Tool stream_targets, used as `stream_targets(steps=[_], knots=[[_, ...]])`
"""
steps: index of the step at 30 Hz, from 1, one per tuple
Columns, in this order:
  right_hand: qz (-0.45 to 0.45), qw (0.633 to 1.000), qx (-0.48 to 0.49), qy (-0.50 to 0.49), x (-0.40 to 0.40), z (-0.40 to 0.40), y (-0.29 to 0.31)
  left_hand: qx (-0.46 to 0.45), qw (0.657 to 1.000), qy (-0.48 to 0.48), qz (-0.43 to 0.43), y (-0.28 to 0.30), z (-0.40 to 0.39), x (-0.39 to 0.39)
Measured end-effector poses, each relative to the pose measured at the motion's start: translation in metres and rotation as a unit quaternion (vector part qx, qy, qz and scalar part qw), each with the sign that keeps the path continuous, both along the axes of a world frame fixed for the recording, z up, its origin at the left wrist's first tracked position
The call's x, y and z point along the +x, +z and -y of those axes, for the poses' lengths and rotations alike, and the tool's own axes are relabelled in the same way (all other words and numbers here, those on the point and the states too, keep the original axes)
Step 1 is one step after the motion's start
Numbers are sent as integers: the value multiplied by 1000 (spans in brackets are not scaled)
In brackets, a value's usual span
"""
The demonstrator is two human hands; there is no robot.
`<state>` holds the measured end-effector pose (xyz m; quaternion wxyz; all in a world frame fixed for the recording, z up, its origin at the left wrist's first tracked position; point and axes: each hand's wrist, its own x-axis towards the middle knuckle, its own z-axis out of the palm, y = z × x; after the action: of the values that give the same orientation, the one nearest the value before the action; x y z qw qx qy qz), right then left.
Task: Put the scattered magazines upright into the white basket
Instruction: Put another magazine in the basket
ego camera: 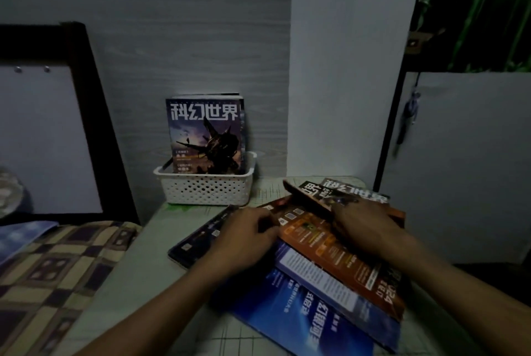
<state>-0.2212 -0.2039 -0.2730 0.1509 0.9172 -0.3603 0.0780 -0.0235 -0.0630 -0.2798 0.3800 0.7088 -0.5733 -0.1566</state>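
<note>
A white perforated basket (pixel 205 189) stands at the table's back against the wall, with a few magazines (pixel 205 137) upright in it. Several more magazines lie scattered in an overlapping pile: an orange one (pixel 330 243), a blue one (pixel 304 309), a dark one (pixel 198 238) at the left, another (pixel 356 190) behind. My right hand (pixel 365 223) grips a dark magazine (pixel 310 197) by its edge, its far end tilted up off the pile. My left hand (pixel 247 232) rests with curled fingers on the orange magazine's left edge.
The pale table (pixel 149 263) is small. A checked cloth (pixel 54 266) lies at its left. A dark-framed white board (pixel 48 131) leans at the back left. A white cabinet door (pixel 465 169) stands at the right.
</note>
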Motion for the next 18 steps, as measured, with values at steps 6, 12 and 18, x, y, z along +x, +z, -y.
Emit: stream_targets(steps=[6, 12, 18], knots=[[340, 903, 205, 165, 34, -75, 9, -24, 891, -79, -446, 13, -9, -30], [429, 826, 366, -2, 35, -46, 2, -76, 934, 51, -346, 9, -32, 1], [526, 698, 486, 14, 57, -27, 18, -118, 935, 52, -331, 14, -45, 45]])
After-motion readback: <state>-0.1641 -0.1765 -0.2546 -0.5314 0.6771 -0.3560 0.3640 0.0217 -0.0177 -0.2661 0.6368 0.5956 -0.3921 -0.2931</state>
